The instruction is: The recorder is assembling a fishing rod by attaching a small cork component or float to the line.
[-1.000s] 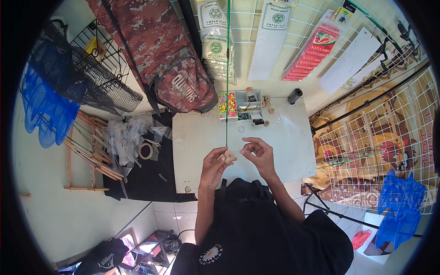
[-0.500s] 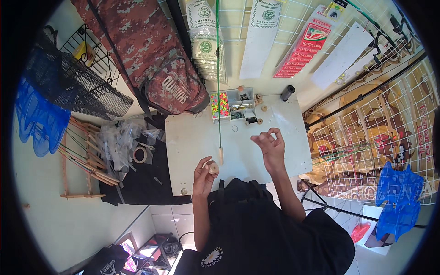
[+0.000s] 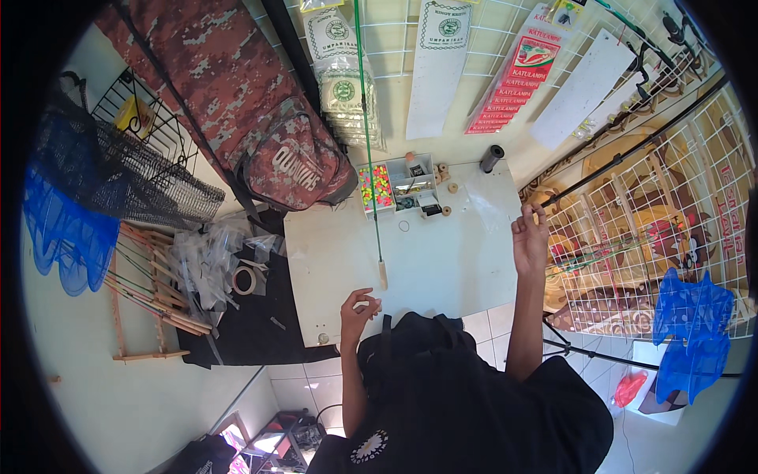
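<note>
My left hand (image 3: 359, 313) is held by the table's front edge with its fingers curled round a small pale spool, now mostly hidden by the fingers. Up at the table's right edge is my right hand (image 3: 531, 241), thumb and fingertips pinched together. Whatever it pinches is too fine to make out. Between the hands a thin green fishing rod (image 3: 373, 186) runs down from the wall, its pale handle (image 3: 383, 275) over the white table (image 3: 450, 268). Neither hand touches the rod.
A divided tray (image 3: 392, 210) of coloured beads and small parts stands at the back, near small spools (image 3: 452, 188) and a black cylinder (image 3: 491, 159). A camouflage bag (image 3: 292, 162) leans at left. Tape (image 3: 244, 280) lies on black cloth. A wire rack (image 3: 632, 229) stands right.
My right hand has moved up and right, away from the left, staying pinched. My left hand has lowered slightly and turned, hiding the spool. The whole view has shifted a little.
</note>
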Tool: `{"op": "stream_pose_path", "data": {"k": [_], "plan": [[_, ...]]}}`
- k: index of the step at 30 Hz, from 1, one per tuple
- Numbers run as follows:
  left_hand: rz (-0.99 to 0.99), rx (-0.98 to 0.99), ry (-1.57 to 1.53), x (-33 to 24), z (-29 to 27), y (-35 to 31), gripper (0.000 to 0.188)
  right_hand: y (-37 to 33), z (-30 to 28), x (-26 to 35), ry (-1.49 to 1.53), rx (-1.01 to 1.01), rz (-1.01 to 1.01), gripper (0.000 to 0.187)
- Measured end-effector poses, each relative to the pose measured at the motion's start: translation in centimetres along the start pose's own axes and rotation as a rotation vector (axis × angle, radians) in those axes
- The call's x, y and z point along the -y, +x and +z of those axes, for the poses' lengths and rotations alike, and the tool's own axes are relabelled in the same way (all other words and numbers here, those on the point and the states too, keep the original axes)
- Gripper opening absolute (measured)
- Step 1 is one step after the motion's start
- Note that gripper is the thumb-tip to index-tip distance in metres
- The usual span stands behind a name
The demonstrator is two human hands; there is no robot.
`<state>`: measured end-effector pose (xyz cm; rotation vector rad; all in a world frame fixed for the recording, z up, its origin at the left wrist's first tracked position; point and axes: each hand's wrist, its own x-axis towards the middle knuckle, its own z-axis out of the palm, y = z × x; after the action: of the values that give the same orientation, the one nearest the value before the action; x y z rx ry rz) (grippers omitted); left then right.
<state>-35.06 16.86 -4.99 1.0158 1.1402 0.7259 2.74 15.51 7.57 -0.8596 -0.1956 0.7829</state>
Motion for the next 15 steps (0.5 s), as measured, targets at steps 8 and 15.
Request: {"op": "stream_pose_path", "data": {"k": [8, 15], "plan": [[0.037, 0.221, 0.793, 3.5, 2.6, 2.3, 0.036, -2.7, 0.9, -0.2, -0.502, 0.002, -0.082, 0.017], [0.188, 0.104, 0.892, 6.9, 3.7, 2.3, 0.027, -7.4, 4.7, -2.7, -0.651, 0.262, -0.051, 0.019]]}}
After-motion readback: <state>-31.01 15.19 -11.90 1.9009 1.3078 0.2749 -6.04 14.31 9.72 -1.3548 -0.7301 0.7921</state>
